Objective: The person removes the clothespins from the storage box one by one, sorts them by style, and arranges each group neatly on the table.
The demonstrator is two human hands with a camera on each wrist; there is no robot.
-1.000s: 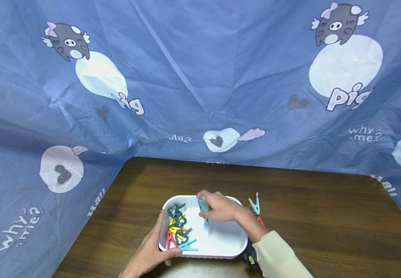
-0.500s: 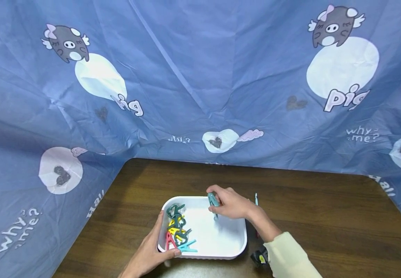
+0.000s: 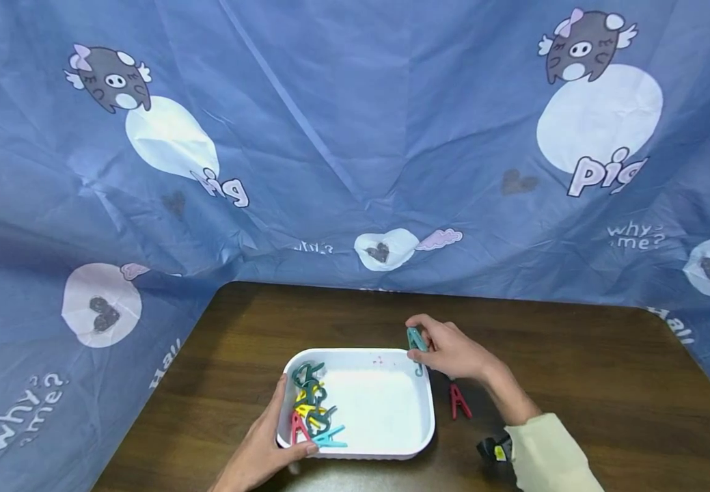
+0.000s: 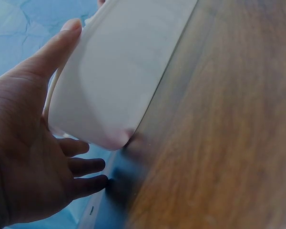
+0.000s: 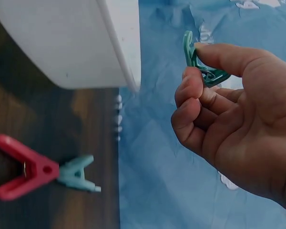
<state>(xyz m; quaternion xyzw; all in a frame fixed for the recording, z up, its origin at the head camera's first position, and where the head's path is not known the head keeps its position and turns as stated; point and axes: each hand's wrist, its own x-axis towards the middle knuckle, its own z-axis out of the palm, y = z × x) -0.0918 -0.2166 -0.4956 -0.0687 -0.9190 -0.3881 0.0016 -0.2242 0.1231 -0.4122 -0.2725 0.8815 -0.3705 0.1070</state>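
My left hand (image 3: 266, 437) holds the left front corner of a white plastic tray (image 3: 385, 452), thumb along the front rim and index finger up the left side. Its other fingers show loosely bent beside the tray wall in the left wrist view. With thumb and index finger, my right hand (image 3: 456, 350) pinches a teal clothespin (image 5: 193, 55) at the tray's right back corner; in the right wrist view it is off to the side of the rim. Inside the tray along the left lie dark green clips (image 3: 308, 372), yellow clips (image 3: 308, 410), a red clothespin (image 3: 298, 427) and a light blue clothespin (image 3: 332, 437).
On the brown wooden table (image 3: 576, 383), right of the tray, lies a red clothespin (image 5: 27, 171) joined end to end with a teal clothespin (image 5: 76, 173). A black device (image 3: 493, 449) with a yellow mark hangs by the right sleeve. Blue printed cloth (image 3: 330, 137) surrounds the table.
My right hand has moved right with the teal clothespin, from over the tray's middle to its right back corner. The left hand keeps its hold on the tray.
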